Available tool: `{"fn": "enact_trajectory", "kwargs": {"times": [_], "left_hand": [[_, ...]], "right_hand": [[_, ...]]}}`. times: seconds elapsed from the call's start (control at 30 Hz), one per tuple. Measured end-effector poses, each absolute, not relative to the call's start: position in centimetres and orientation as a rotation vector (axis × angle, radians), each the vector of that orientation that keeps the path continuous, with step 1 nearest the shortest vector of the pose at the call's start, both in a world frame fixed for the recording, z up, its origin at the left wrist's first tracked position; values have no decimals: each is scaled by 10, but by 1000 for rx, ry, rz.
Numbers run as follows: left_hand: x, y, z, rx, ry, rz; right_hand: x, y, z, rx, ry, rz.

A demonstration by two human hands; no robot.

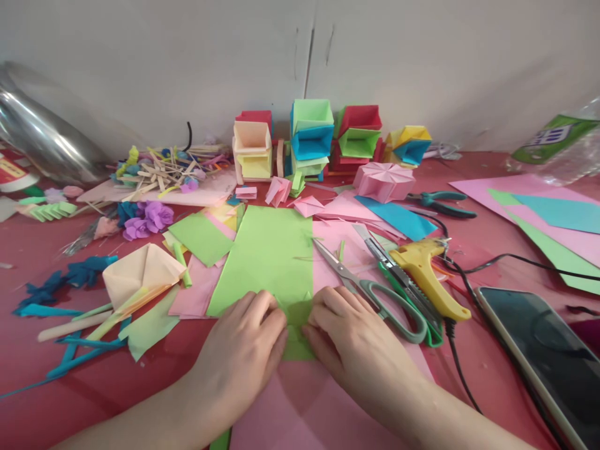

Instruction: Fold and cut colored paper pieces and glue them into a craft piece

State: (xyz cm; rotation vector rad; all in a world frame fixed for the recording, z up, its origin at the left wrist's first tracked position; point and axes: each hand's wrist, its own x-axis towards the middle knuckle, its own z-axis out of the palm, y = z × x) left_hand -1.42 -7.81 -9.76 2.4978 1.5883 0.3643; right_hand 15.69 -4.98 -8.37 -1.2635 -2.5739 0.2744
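A long green paper sheet (269, 250) lies flat in the middle of the red table, its near end partly folded. My left hand (244, 356) rests on the sheet's near left corner, fingers curled and pressed onto the paper. Beside it, my right hand (349, 340) presses the near right corner with bent fingers. Both sets of fingertips meet at a small green fold (296, 315) between them. A pink sheet (323, 400) lies under the green one and under my wrists.
Grey-green scissors (375, 294), a utility knife (398, 275), a yellow glue gun (429, 272) with a black cord and a phone (544, 350) lie right of my hands. Folded paper boxes (312, 134) line the wall. Paper flowers, sticks and scraps cover the left side.
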Motion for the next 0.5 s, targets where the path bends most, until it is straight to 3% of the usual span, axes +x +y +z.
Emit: {"fn": "enact_trajectory", "kwargs": {"times": [0.27, 0.5], "left_hand": [[-13, -79, -100, 2548, 1677, 439], [-12, -79, -102, 2618, 1600, 426]], "right_hand": [[156, -51, -88, -1302, -2597, 123], [155, -48, -82, -1384, -2543, 301]]}}
